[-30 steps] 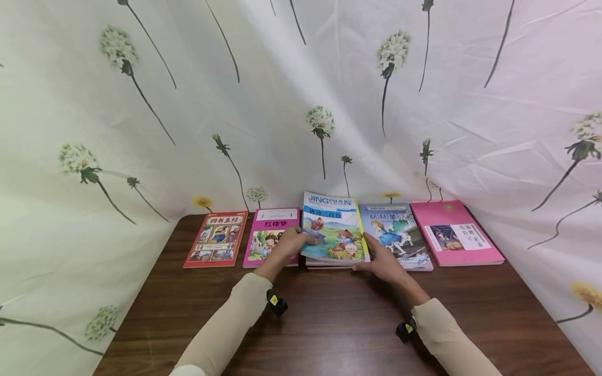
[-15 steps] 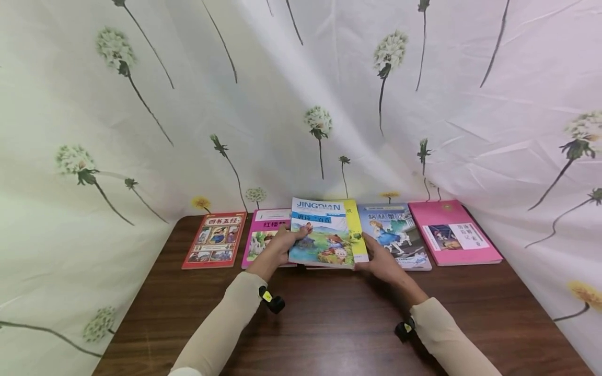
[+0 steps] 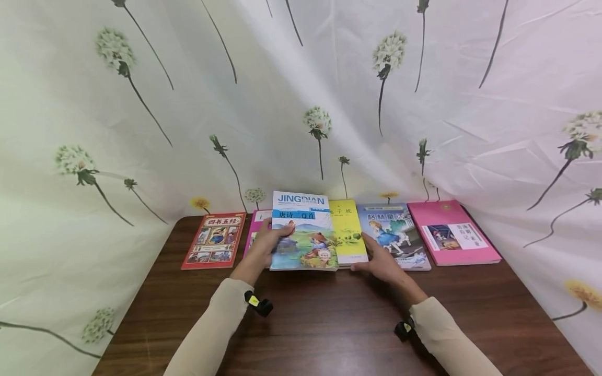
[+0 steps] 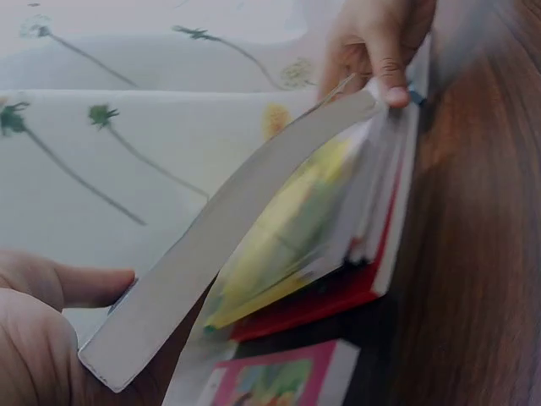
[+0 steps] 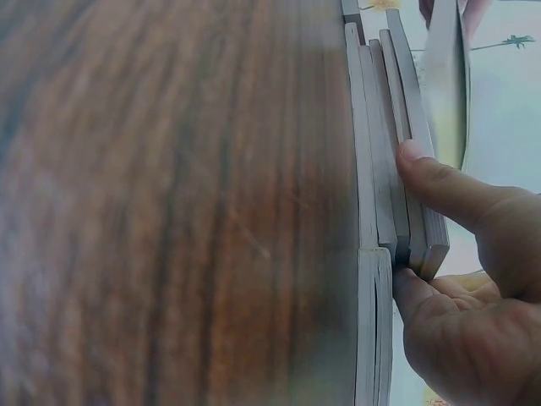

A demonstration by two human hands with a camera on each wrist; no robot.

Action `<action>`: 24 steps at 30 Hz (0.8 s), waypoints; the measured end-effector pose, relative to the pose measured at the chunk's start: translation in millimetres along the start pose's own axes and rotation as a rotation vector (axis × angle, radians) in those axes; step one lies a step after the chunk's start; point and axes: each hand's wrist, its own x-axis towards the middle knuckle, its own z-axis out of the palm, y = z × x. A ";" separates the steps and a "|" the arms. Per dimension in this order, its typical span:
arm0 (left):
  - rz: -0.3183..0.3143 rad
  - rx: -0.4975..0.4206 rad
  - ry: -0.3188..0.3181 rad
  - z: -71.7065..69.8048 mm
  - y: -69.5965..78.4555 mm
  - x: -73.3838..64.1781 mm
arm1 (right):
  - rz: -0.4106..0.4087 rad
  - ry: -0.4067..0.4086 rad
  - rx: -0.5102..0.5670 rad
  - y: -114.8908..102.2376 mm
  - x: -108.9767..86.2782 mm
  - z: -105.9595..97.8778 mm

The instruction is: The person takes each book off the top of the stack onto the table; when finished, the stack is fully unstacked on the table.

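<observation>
My left hand (image 3: 262,246) grips the left edge of a blue-and-white picture-cover book (image 3: 303,250), thumb on its cover. In the left wrist view that book's page edge (image 4: 199,237) bows upward, its left side raised above the others. Under its right side lies a yellow book (image 3: 350,243), on top of a stack of several books (image 5: 393,152). My right hand (image 3: 380,258) holds the near right corner of that stack; the right wrist view has the thumb (image 5: 452,186) against the near edges and the fingers along the side.
A red book (image 3: 216,243) lies at the far left, and a magenta book (image 3: 253,230) is mostly covered by the raised one. To the right are a grey-blue book (image 3: 395,235) and a pink one (image 3: 453,235). Behind the wooden table (image 3: 320,324) hangs a flowered cloth (image 3: 263,125).
My left hand has slid the blue-and-white book left off the stack, baring much of the yellow book and covering the magenta one. The right hand has stayed at the stack's corner.
</observation>
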 end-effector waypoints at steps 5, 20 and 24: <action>0.018 -0.012 -0.030 -21.4 8.0 -4.7 | 0.005 0.004 -0.013 1.7 -0.6 -0.6; 0.058 0.128 -0.002 -88.6 17.6 -36.4 | 0.005 0.012 -0.015 -0.5 -1.2 0.8; 0.045 0.158 0.009 -104.3 15.4 -46.2 | 0.007 0.007 -0.018 -1.2 -1.6 -0.3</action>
